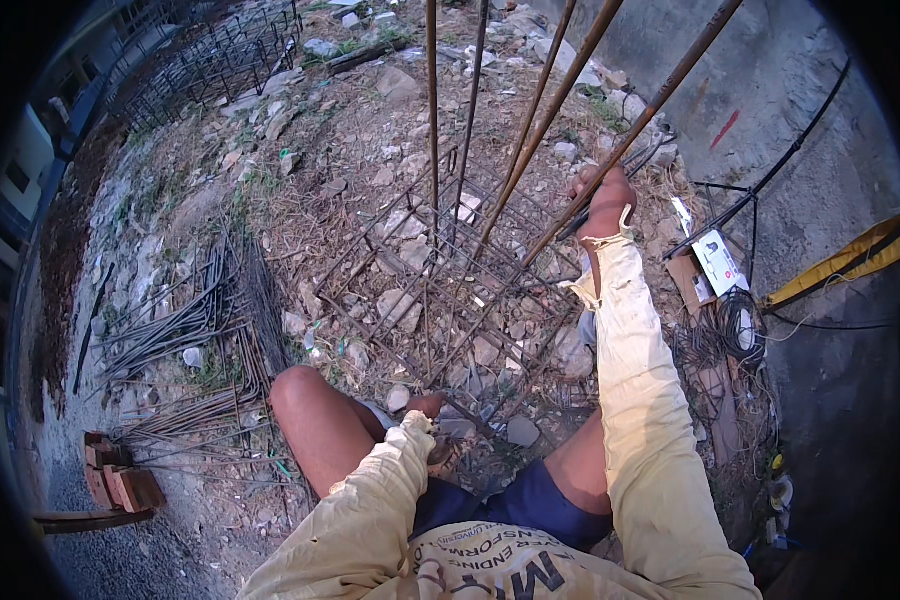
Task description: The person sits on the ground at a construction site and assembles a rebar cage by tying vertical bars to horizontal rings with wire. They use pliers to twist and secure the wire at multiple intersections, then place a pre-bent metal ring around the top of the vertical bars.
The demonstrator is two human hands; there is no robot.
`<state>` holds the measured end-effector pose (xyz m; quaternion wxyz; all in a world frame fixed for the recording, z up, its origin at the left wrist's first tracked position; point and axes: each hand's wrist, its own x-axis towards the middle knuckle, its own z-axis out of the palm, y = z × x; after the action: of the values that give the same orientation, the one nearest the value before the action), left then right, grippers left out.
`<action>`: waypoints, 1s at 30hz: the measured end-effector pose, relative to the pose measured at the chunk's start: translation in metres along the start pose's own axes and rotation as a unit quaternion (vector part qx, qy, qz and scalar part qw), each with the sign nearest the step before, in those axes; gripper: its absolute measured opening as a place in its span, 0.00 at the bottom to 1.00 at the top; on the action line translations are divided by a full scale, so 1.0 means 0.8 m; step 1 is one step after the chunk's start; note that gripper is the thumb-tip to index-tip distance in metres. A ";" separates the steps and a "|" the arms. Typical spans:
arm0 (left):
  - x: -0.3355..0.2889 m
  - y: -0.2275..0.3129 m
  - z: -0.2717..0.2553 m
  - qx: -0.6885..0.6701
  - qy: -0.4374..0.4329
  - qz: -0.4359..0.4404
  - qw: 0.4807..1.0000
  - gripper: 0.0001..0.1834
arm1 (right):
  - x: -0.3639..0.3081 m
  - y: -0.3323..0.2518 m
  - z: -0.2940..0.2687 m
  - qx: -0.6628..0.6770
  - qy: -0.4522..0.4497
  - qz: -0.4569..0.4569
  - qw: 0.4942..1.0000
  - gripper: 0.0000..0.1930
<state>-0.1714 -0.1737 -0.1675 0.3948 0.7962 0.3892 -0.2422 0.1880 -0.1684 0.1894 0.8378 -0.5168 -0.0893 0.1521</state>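
My right hand (607, 203) is stretched far forward on the right, its fingers curled around a dark, rod-like thing (572, 226) whose kind I cannot make out. Right beside that hand a rusty steel bar (660, 97) slants up, partly in front of it. My left hand (426, 404) is low between my knees, near the closest corner of a square steel rebar cage (370, 243); its fingers are mostly hidden. Several tall rebars (432, 110) rise from the cage, which rests on stony ground. Both forearms are in torn yellow sleeves.
Bent rebar pieces (205, 300) and a bundle of thin wire (260, 310) are on the left, with red bricks (120, 480) nearer. On the right are a white box (715, 262), coiled wire (730, 330), a yellow strap (840, 265) and a grey wall (810, 150).
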 end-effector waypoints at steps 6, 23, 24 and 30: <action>0.015 0.023 -0.166 -0.027 0.444 0.009 0.896 0.32 | 0.000 -0.024 -0.036 0.052 0.004 0.027 0.998 0.13; 0.056 -0.036 -0.072 0.109 0.070 0.026 0.991 0.28 | -0.007 -0.085 -0.094 0.059 -0.156 0.072 0.983 0.15; 0.026 -0.013 -0.075 0.152 0.031 0.038 0.987 0.29 | -0.028 -0.083 -0.112 0.028 -0.135 0.030 0.990 0.14; -0.060 -0.005 -0.139 0.103 -0.015 -0.052 0.993 0.43 | -0.060 -0.063 -0.083 0.086 -0.109 0.028 0.990 0.12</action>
<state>-0.1940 -0.1021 -0.0727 0.3036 0.8077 0.3970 -0.3128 0.1715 -0.2622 0.2050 0.8597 -0.4258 -0.1521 0.2375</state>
